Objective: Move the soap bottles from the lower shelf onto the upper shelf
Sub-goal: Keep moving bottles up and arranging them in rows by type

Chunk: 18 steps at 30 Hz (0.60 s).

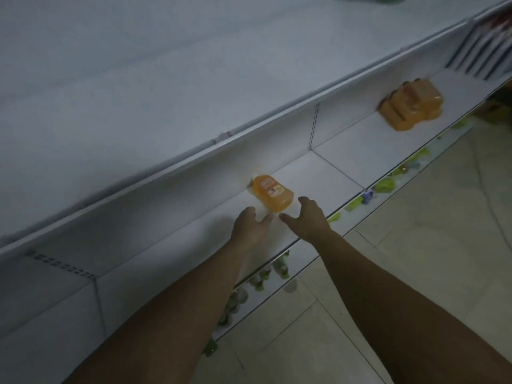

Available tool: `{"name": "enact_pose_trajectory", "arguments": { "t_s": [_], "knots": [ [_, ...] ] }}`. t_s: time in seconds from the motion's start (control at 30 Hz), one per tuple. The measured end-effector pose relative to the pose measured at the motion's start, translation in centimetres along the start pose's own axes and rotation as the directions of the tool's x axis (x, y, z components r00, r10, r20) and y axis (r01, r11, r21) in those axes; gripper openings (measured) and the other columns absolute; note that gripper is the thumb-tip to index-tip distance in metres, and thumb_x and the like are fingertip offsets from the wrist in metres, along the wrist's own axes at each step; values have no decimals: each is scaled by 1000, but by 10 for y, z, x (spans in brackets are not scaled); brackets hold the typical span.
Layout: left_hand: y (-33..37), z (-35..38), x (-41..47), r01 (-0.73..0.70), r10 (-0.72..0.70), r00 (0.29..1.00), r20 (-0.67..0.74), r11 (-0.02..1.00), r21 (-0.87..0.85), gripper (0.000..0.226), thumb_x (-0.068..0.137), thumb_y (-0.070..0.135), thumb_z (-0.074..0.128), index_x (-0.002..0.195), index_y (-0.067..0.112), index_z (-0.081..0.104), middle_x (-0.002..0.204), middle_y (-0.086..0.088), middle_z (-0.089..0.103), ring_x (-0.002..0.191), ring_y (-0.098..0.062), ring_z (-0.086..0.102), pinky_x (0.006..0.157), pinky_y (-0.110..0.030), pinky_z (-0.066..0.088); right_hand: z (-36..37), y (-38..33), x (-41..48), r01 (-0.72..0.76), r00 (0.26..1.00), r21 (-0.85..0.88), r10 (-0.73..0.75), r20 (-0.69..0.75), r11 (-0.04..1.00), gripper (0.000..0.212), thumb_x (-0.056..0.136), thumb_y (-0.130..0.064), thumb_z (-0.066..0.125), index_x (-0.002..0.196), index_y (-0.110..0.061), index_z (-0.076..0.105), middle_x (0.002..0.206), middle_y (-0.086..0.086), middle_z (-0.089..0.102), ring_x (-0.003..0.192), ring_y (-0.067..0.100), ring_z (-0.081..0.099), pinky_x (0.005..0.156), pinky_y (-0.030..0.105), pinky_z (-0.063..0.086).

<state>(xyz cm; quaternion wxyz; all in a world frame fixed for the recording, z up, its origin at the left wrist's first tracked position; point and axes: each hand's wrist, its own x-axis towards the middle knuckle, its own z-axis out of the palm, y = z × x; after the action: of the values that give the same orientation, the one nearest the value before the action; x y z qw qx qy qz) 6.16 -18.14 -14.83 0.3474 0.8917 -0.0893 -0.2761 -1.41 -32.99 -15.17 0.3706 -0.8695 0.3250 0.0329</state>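
Shelving [171, 173] of white metal runs diagonally from the lower left to the upper right of the frame. Its top board fills the upper left, dim and without detail.

Left hand [250, 227], centre of the frame: forearm extended over the shelf board, palm down, fingers apart and loosely bent, holding nothing.

Single orange soap bottle [273, 193], just beyond both hands: apparently upright near the back panel, cap end blurred. Contact with either hand cannot be confirmed.

Right hand [307, 220], beside the bottle's base: forearm extended, fingers apart, thumb spread, nothing gripped.

Cluster of orange soap bottles [410, 105], further toward the upper right on the same board: motion-blurred, count unreadable.

Flat packets [482, 48], upper right corner, are cut off by the frame edge. Green items [385, 185] on the shelf beneath are mostly hidden. Tiled floor [415, 259] fills the lower right.
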Motion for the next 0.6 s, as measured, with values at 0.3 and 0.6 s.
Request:
{"name": "enact_pose_trajectory", "arguments": {
  "t_s": [0.3,0.6],
  "knots": [
    [-14,56,146,265,-268,961,66,829,-492,59,82,47,76,118,1,67,110,-17,73,99,-30,72,91,-51,62,48,36,141,-32,998,10,32,54,999,73,90,-46,67,147,-9,41,143,17,49,134,40,46,110,47,42],
    [-6,71,142,236,-200,971,130,710,-664,25,86,2,78,110,3,73,101,-17,76,92,-33,75,86,-52,62,79,49,155,-158,987,139,154,39,978,46,92,-37,63,124,-5,60,128,18,55,112,34,57,83,31,46]
  ]
}}
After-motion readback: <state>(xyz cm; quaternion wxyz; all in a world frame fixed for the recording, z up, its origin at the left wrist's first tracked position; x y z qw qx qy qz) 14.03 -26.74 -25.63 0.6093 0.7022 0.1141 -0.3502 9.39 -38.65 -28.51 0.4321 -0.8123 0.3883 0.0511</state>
